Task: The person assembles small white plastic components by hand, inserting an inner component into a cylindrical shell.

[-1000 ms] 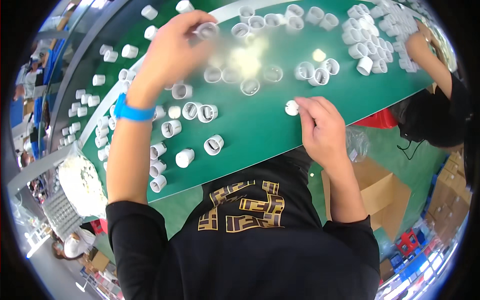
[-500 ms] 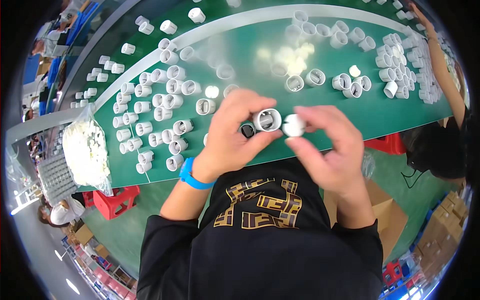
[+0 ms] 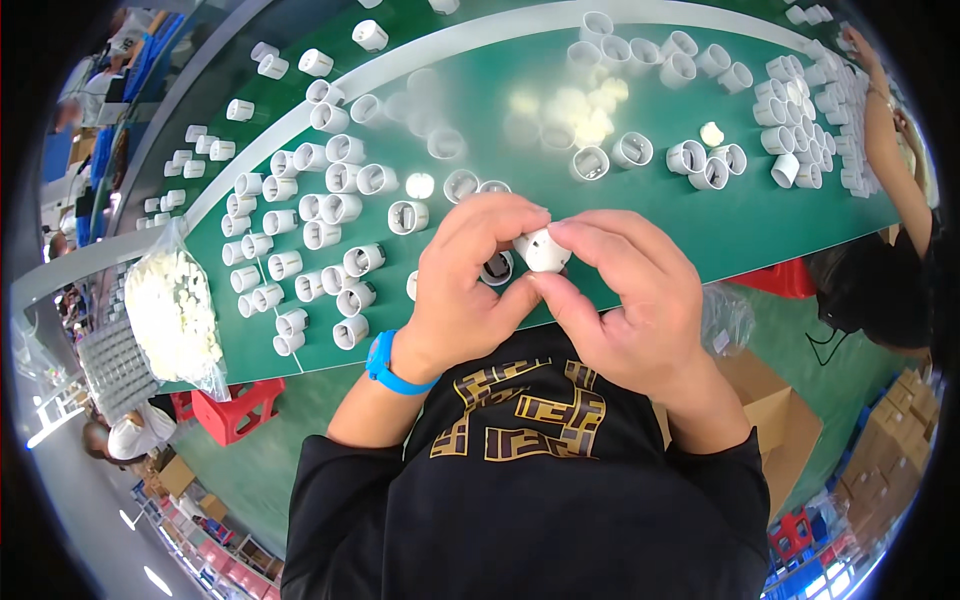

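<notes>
Your left hand (image 3: 472,272) and right hand (image 3: 632,285) pinch white cup (image 3: 547,254), seemingly capped; cups (image 3: 281,266) near bench's (image 3: 800,215) left edge stay uncapped

I see a red stool (image 3: 240,412) on the green floor (image 3: 255,465), at the left. At the right, an open cardboard box (image 3: 770,405) stands near crumpled clear plastic (image 3: 725,318); brown cartons (image 3: 892,435) are piled beyond.

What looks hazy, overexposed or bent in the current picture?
Head view: milky haze softens the pale caps at upper middle; head view: the bag at left is nearly blown out; head view: the white strip bows, likely lens distortion; head view: the left hand, right hand and held cup look fairly sharp.
</notes>
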The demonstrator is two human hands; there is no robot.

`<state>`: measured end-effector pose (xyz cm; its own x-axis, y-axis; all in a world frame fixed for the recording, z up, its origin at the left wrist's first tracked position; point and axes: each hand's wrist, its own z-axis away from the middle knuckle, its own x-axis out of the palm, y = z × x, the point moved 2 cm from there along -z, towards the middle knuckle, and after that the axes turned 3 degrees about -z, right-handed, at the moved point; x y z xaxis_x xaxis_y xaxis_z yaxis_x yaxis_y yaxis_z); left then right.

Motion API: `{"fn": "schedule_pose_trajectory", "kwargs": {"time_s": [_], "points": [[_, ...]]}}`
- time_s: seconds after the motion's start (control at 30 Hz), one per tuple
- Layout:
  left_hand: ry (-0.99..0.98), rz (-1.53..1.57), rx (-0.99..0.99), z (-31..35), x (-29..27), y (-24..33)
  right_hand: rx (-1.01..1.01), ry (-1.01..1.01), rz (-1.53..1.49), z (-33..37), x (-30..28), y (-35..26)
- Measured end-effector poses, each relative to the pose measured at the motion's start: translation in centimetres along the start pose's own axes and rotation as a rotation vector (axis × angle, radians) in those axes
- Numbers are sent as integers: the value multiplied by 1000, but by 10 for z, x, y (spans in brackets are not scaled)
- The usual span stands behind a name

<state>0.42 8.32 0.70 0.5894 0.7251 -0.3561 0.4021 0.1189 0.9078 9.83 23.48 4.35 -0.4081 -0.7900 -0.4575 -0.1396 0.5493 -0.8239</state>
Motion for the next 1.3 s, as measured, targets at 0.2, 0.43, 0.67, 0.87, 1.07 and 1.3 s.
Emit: {"fn": "schedule_pose_trajectory", "kwargs": {"time_s": [0.2, 0.43, 0.67, 0.87, 1.07, 1.3], "points": [[43, -36, 24, 0, 2, 1, -12, -4, 81, -2, 2, -7], [-3, -26, -3, -7, 5, 7, 79, 29, -200, -6, -5, 10], [-43, -243, 192, -19, 2, 16, 331, -66, -325, -13, -7, 19], [-114, -135, 128, -23, -4, 9, 290, -89, -377, -18, -10, 21], [-206, 125, -45, -17, -8, -3, -154, -134, -4, -21, -9, 16], [-159, 200, -88, -15, -7, 1, -266, -191, 135, -14, -11, 15]]}}
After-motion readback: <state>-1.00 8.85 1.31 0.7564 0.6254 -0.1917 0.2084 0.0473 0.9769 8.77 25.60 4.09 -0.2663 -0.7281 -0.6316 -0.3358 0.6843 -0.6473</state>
